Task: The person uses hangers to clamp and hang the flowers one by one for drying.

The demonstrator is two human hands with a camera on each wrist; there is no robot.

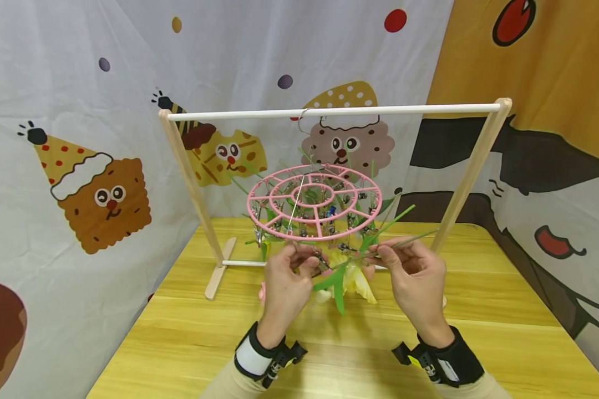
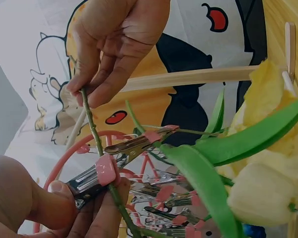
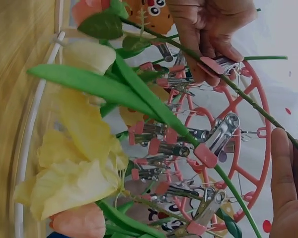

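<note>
A round pink drying rack (image 1: pixel 318 235) hangs from a white bar, with metal clips around its rings. My left hand (image 1: pixel 290 277) pinches one metal clip with pink tips (image 2: pixel 107 171) between thumb and fingers. That clip sits across a green flower stem (image 2: pixel 96 134); in the right wrist view the stem runs toward a pink flower (image 3: pixel 84 12), partly cut off. Thumb and fingers of my right hand (image 1: pixel 419 274) pinch the bare end of the stem. Beside it, a yellow flower (image 3: pixel 79 158) and a white tulip (image 2: pixel 260 193) hang head down from the rack.
A wooden stand (image 1: pixel 466 172) with a white top bar (image 1: pixel 259 114) holds the rack by a hook. Its foot (image 1: pixel 221 269) rests on the wooden table (image 1: pixel 179 338). A printed cloth (image 1: pixel 130 33) hangs behind. Several other clipped flowers surround the hands.
</note>
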